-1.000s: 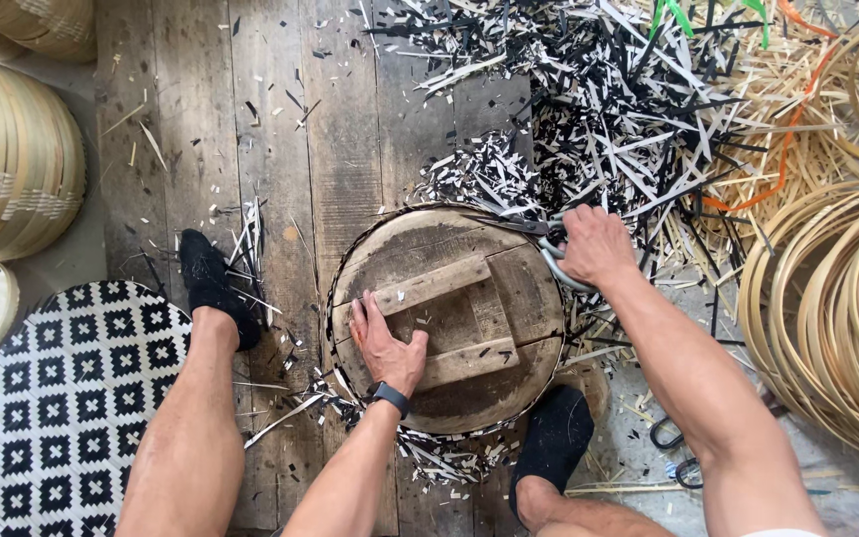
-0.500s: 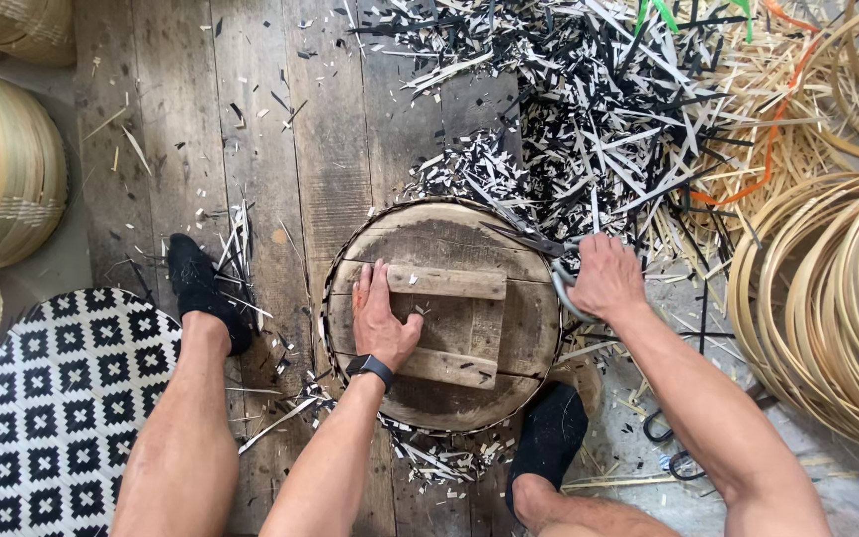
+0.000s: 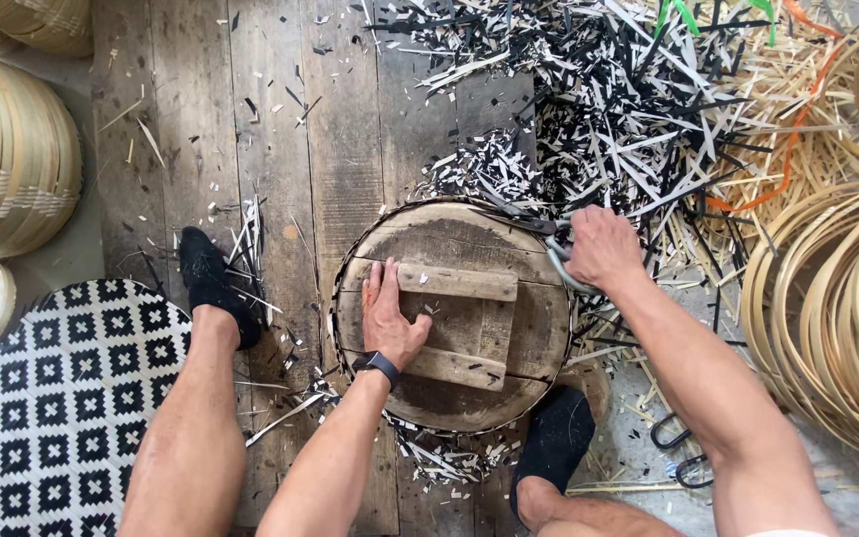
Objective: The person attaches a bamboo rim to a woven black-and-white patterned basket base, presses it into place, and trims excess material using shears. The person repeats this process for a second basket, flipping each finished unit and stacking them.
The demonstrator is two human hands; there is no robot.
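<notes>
Your left hand [image 3: 390, 316] is lying flat, fingers together and gripping nothing, pressing on the round wooden disc [image 3: 454, 318] beside its two crossbars [image 3: 459, 281], while your right hand [image 3: 601, 246] is closing around the handle of a metal cutter [image 3: 559, 261] at the disc's far right rim. The disc is sitting on the plank floor [image 3: 280, 149] between your feet, looking heavy, stiff and rough, so the crossbars or thick rim are offering the firmest hold. The thin woven strip [image 3: 429, 207] around its edge is looking springy and sharp-ended, so I judge it needs pinning close to the cut.
</notes>
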